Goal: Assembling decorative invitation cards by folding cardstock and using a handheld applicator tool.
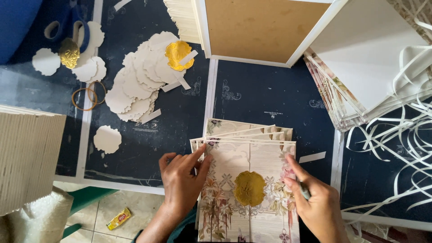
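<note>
While the left hand (182, 180) lies flat with fingers spread on the left edge of the floral card (247, 189), the right hand (315, 204) curls against its right edge, seemingly pinching a small grey object I cannot make out. This card, bearing a gold seal (249, 188), tops a fanned stack at the near edge of the dark table (270, 96). Ahead stands a white-rimmed box (265, 27), its brown bottom bare, with open table between; scalloped paper backings (135, 85) lie left, white strips (396, 135) right.

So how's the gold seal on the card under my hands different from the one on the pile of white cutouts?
The gold seal on the card lies flat, bare, centred on the floral card. The gold seal on the cutouts sits atop the white pile with a paper strip across it. Both are scalloped gold.
</note>
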